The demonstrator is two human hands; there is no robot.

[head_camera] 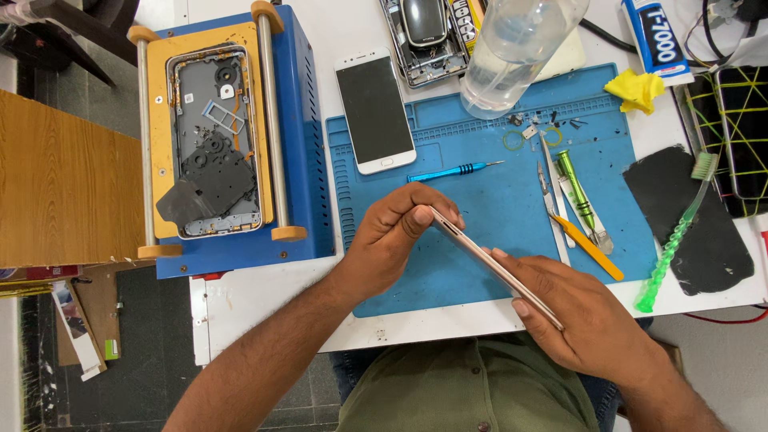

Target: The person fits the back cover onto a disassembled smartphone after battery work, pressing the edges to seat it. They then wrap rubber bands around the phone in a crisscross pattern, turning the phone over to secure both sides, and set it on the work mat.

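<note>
I grip the thin phone frame (496, 268) edge-up between my left hand (392, 240) and right hand (588, 316), pinching its ends; blue screwdriver (448, 172) lies just beyond my left fingers.

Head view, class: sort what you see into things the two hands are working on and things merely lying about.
In hand:
thin pinkish phone body held edge-on
left hand
right hand

Lying about:
white smartphone with dark screen
blue-handled screwdriver
green translucent toothbrush
clear plastic bottle
yellow cloth scrap
</note>
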